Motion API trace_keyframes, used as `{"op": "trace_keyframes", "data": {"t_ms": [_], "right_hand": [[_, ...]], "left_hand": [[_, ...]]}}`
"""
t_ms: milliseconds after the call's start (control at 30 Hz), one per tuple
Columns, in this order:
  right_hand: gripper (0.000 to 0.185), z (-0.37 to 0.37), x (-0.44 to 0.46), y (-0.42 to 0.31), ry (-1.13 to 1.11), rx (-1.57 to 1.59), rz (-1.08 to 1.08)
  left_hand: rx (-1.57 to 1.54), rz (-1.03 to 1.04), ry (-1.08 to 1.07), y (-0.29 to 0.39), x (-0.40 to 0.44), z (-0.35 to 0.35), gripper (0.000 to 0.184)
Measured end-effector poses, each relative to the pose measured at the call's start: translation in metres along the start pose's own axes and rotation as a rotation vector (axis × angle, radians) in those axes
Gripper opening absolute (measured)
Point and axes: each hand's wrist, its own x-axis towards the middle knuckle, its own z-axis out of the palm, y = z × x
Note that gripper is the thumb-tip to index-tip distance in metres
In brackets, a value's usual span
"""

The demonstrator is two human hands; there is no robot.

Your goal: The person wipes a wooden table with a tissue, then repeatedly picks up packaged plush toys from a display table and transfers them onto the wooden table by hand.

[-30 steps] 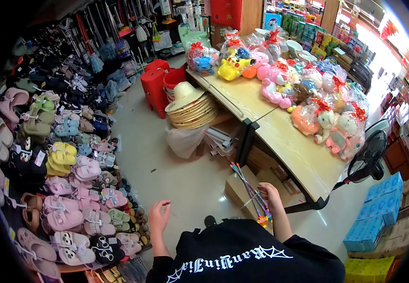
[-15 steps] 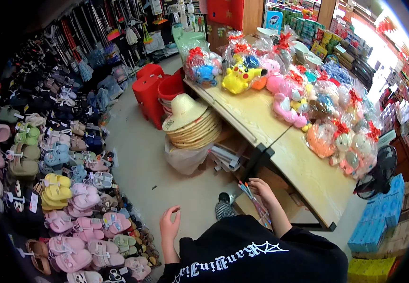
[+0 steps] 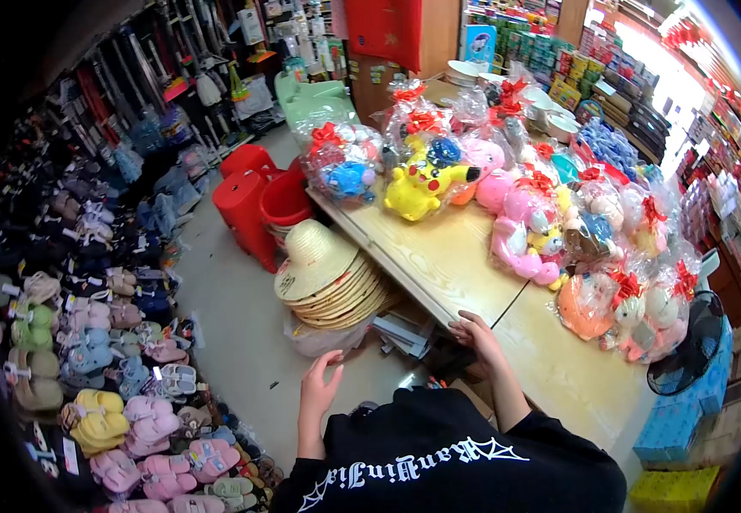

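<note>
My left hand [image 3: 319,387] is raised over the floor with thumb and fingers apart, holding nothing. It is nearest to a stack of straw hats [image 3: 326,278]. My right hand [image 3: 480,340] reaches the near edge of a pale wooden table [image 3: 550,376], fingers stretched out and empty. Whether it touches the table I cannot tell. On the table sit plush toys wrapped in clear film with red bows, among them a yellow plush toy [image 3: 422,181], a blue one [image 3: 349,177] and a pink one [image 3: 520,232].
Rows of slippers and sandals [image 3: 152,419] line the left side. Red stools [image 3: 245,205] and a red bucket [image 3: 287,203] stand beyond the hats. A black fan [image 3: 688,346] and blue boxes [image 3: 674,432] are at the right. Metal bars [image 3: 405,332] lie under the table.
The view has shifted, and the table and toys appear nearer and lower. My right hand now overlaps the table's edge, while my left hand stays raised. Coloured sticks below the table have left view.
</note>
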Motion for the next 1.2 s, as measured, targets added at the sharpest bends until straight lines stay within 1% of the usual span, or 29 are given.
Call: {"op": "trace_keyframes", "data": {"t_ms": [67, 133, 167, 200, 233, 333, 367, 400, 467, 500, 533, 567, 633, 700, 767, 833, 867, 933, 967, 1000, 1033, 1067, 1100, 1133, 1167, 1200], "right_hand": [[0.047, -0.007, 0.005, -0.001, 0.035, 0.134, -0.031], [0.047, -0.01, 0.01, -0.011, 0.088, 0.152, -0.026], [0.047, -0.008, 0.01, -0.019, 0.115, 0.171, -0.027], [0.048, -0.012, 0.019, -0.014, 0.091, 0.234, -0.037], [0.048, -0.011, 0.023, -0.02, 0.127, 0.253, -0.053], [0.055, -0.002, 0.048, -0.036, 0.159, 0.199, -0.058], [0.06, 0.0, 0.063, -0.037, 0.17, 0.241, -0.063], [0.063, 0.003, 0.079, -0.04, 0.181, 0.247, -0.051], [0.066, 0.01, 0.112, -0.052, 0.203, 0.251, -0.028], [0.067, 0.014, 0.127, -0.058, 0.221, 0.247, -0.021], [0.069, 0.018, 0.144, -0.062, 0.243, 0.228, -0.01], [0.071, 0.021, 0.164, -0.069, 0.27, 0.207, -0.004], [0.076, 0.026, 0.206, -0.076, 0.388, 0.182, 0.019], [0.084, 0.033, 0.243, -0.089, 0.535, 0.107, 0.065], [0.087, 0.029, 0.279, -0.083, 0.553, 0.153, 0.01], [0.086, 0.026, 0.296, -0.084, 0.572, 0.17, -0.027], [0.084, 0.028, 0.301, -0.087, 0.559, 0.167, -0.038], [0.081, 0.044, 0.309, -0.085, 0.505, 0.168, -0.044], [0.079, 0.053, 0.311, -0.083, 0.466, 0.168, -0.043], [0.077, 0.057, 0.313, -0.08, 0.419, 0.166, -0.042], [0.077, 0.06, 0.315, -0.077, 0.423, 0.169, -0.036], [0.073, 0.061, 0.316, -0.076, 0.349, 0.178, -0.016], [0.069, 0.06, 0.318, -0.077, 0.273, 0.185, 0.001], [0.061, 0.071, 0.301, -0.088, 0.308, 0.247, -0.118], [0.061, 0.068, 0.295, -0.082, 0.313, 0.249, -0.121], [0.055, 0.066, 0.29, -0.072, 0.343, 0.27, -0.091]], "left_hand": [[-0.001, 0.024, -0.083, -0.005, 0.027, 0.011, 0.029], [-0.005, 0.073, -0.186, -0.008, 0.06, 0.025, 0.032], [-0.024, 0.072, -0.241, -0.009, 0.078, 0.03, 0.037], [-0.038, 0.067, -0.296, -0.01, 0.096, 0.032, 0.042], [-0.04, 0.09, -0.332, -0.013, 0.118, 0.037, 0.042], [-0.253, 0.132, -0.462, -0.033, 0.197, 0.062, 0.052], [-0.237, 0.18, -0.508, -0.037, 0.224, 0.068, 0.053], [-0.22, 0.226, -0.556, -0.019, 0.254, 0.072, 0.053], [-0.277, 0.208, -0.603, -0.022, 0.321, 0.086, 0.055], [-0.338, 0.124, -0.605, -0.015, 0.35, 0.094, 0.059], [-0.32, 0.133, -0.59, -0.018, 0.385, 0.105, 0.061], [-0.373, 0.155, -0.606, -0.019, 0.417, 0.115, 0.065], [-0.324, 0.253, -0.515, -0.002, 0.453, 0.13, 0.07], [-0.236, 0.336, -0.408, -0.015, 0.493, 0.153, 0.076], [-0.153, 0.336, -0.312, -0.012, 0.505, 0.167, 0.079], [-0.367, 0.159, -0.455, -0.029, 0.52, 0.189, 0.078], [-0.388, 0.167, -0.495, -0.032, 0.524, 0.201, 0.078], [-0.366, 0.178, -0.642, -0.033, 0.525, 0.206, 0.075], [-0.37, 0.173, -0.662, -0.031, 0.523, 0.205, 0.075], [-0.406, 0.116, -0.705, -0.022, 0.517, 0.199, 0.072], [-0.438, 0.06, -0.741, -0.019, 0.514, 0.196, 0.07], [-0.355, 0.154, -0.629, -0.042, 0.516, 0.205, 0.069], [-0.356, 0.154, -0.632, -0.049, 0.513, 0.201, 0.069], [-0.229, 0.28, -0.634, -0.051, 0.503, 0.194, 0.068], [-0.1, 0.407, -0.635, -0.051, 0.493, 0.19, 0.068], [-0.102, 0.412, -0.641, -0.047, 0.48, 0.186, 0.068]]}}
